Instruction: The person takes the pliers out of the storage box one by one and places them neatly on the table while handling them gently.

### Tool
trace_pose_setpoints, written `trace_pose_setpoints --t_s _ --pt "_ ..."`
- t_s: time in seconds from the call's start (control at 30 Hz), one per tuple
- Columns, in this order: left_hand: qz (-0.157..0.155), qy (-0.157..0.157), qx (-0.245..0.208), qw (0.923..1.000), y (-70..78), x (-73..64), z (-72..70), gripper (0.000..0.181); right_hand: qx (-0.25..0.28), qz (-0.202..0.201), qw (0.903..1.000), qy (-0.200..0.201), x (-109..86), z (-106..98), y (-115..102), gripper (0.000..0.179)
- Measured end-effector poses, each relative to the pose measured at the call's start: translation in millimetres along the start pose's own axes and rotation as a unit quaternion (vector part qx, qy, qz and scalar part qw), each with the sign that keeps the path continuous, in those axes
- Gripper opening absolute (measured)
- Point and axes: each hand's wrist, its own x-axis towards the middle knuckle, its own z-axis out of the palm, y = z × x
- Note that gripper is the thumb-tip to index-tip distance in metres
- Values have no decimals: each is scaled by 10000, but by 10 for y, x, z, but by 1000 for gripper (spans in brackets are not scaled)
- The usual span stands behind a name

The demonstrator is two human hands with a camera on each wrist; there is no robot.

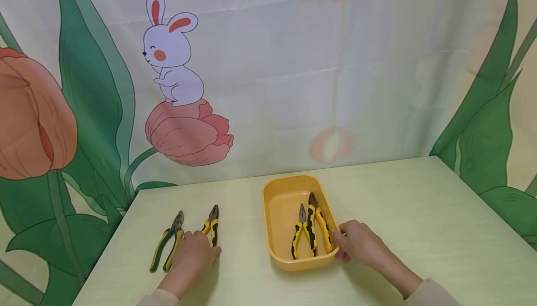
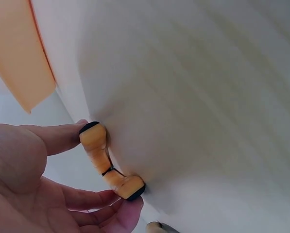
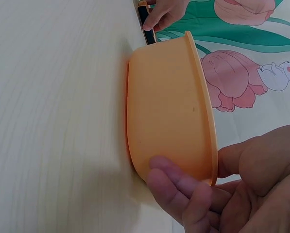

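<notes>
On the left of the table, my left hand (image 1: 193, 255) pinches the yellow-and-black handles of a pair of pliers (image 1: 214, 226). The left wrist view shows the thumb and fingers on the outer sides of the two handle ends (image 2: 111, 162). Just left of that hand lie green-and-yellow pliers (image 1: 168, 243). My right hand (image 1: 361, 243) grips the near right corner of a yellow plastic tray (image 1: 273, 231), thumb at the rim and fingers against the outer wall. Inside the tray are smaller yellow-and-black pliers (image 1: 303, 231) and larger yellow-and-black pliers (image 1: 319, 224), side by side.
The pale table (image 1: 402, 203) ends at the back against a hanging cloth (image 1: 268, 86) printed with a rabbit, tulips and leaves. Between the left hand's pliers and the tray lies a strip of table surface.
</notes>
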Motion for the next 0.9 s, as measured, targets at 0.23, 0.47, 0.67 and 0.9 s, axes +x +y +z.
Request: trace_pose_setpoints --t_s 0.23,0.47,0.67,0.9 --pt "91 -48 41 9999 -7 -2 -28 55 36 27 10000 -55 10 2 1 24" --pt "84 -9 -19 10000 -13 -5 -28 54 126 54 9999 -50 -2 10 5 25" --pt "71 -10 -77 9999 -16 3 -19 55 119 53 9999 -51 -1 12 7 26" --pt "19 -5 -126 9999 -6 -12 -34 58 123 42 9999 -57 -2 8 3 27"
